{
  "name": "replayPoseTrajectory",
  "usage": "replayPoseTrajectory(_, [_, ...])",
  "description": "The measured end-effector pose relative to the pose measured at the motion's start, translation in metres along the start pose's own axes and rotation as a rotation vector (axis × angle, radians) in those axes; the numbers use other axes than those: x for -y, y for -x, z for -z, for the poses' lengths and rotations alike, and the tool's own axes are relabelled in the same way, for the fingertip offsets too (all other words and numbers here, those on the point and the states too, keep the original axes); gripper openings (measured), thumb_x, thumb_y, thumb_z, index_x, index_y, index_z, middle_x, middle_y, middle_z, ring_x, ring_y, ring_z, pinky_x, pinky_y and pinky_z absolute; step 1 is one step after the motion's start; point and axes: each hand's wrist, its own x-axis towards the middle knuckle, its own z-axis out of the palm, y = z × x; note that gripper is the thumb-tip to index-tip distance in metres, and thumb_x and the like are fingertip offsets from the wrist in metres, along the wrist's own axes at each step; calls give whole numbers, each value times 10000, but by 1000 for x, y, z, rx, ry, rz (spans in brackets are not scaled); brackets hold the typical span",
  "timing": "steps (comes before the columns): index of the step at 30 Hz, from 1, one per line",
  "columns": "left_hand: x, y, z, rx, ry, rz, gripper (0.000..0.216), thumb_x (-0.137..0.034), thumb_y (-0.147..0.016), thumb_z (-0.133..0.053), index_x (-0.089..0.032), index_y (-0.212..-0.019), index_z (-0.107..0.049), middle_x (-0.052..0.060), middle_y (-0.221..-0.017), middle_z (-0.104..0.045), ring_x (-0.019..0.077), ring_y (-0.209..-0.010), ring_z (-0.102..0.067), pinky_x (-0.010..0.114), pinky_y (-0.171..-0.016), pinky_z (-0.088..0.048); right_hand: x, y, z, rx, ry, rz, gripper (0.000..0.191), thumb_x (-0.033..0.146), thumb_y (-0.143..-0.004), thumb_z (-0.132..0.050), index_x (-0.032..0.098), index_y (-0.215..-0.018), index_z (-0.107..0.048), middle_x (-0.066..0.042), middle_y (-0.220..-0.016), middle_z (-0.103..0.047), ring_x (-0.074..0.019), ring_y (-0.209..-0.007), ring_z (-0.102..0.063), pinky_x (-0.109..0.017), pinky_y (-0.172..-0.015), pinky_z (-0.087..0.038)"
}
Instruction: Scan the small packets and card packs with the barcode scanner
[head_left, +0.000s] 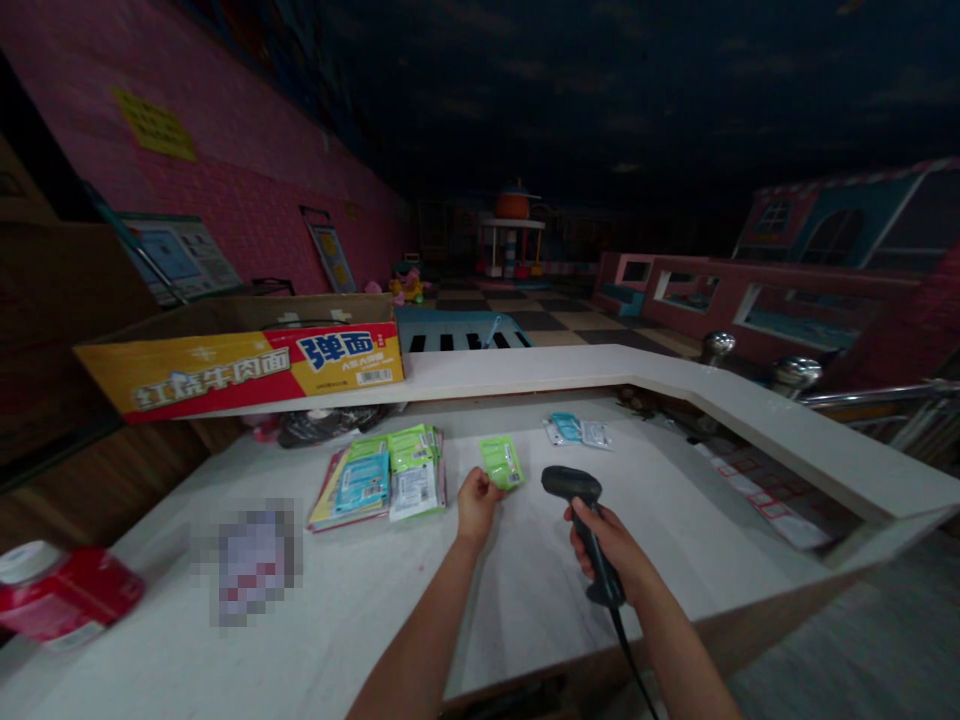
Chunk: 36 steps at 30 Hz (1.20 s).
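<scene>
My left hand [477,502] is closed on the near edge of a small green packet [502,463], holding it over the white counter [525,590]. My right hand [611,545] grips the handle of a black barcode scanner [576,490], whose head sits just right of the green packet. The scanner's cable runs down past my right wrist. To the left of my left hand lies a pile of green and blue packets [382,478]. A blue and white packet [577,431] lies farther back on the counter.
A yellow and red cardboard box [247,365] rests on the raised shelf [675,375] at the back left. A red canister with a white lid [56,595] lies at the near left. Paper slips [757,495] lie under the right shelf. Dark playroom beyond.
</scene>
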Motion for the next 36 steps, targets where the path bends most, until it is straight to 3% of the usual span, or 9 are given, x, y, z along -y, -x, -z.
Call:
replayPoseTrajectory(4, [4,-1,2,-6,0,-1,311,-362,-627,-675,-203,-634,-408,-69,-612,-427,90,-578,-483,253,-593,-522,0,-31,0,-16,-259,4,423,565,-758,-691,176,-867,-566,56,-485,-513,-74,-355,-427,-166,-327,-324])
replayPoseTrajectory(11, [7,1,5,-35,37,-26,325,-409,-660,-683,-193,-671,-441,-47,-672,-463,102,-625,-498,307,-610,-568,-26,-76,21,204,-782,24,357,457,-742,-752,173,-845,-562,77,-536,-452,-40,-401,-397,-110,-344,-325])
replayPoseTrajectory(20, [0,14,7,-87,33,-55,330,-417,-673,-677,-193,-666,-434,-49,-679,-435,103,-629,-493,326,-601,-585,-39,-79,34,289,-928,39,318,351,-748,-769,186,-907,-548,76,-584,-453,-40,-441,-439,-109,-372,-382])
replayPoseTrajectory(24, [-22,14,31,-188,20,-118,290,-406,-694,-656,-196,-691,-455,-34,-718,-470,110,-643,-519,347,-632,-598,-42,-81,33,291,-979,11,297,338,-769,-748,181,-905,-536,76,-593,-454,-35,-438,-438,-111,-373,-385])
replayPoseTrajectory(28, [-65,-11,72,-360,-106,-179,189,-310,-704,-616,-198,-706,-464,-41,-693,-470,108,-615,-528,332,-627,-594,-41,-81,33,282,-1009,-3,296,308,-764,-749,170,-910,-532,76,-593,-452,-40,-444,-447,-116,-373,-388])
replayPoseTrajectory(32, [-101,-44,104,-472,-319,-118,134,-168,-706,-546,-196,-653,-426,-52,-629,-452,109,-580,-551,274,-576,-566,-40,-79,33,269,-1018,-16,315,291,-736,-771,166,-908,-538,75,-588,-449,-47,-442,-443,-127,-367,-397])
replayPoseTrajectory(36, [-114,-63,117,-484,-690,-18,126,-96,-726,-510,-185,-647,-466,-34,-595,-494,134,-587,-598,246,-574,-519,-39,-79,33,264,-1012,-23,303,284,-737,-766,166,-906,-544,76,-585,-444,-46,-441,-440,-126,-367,-397])
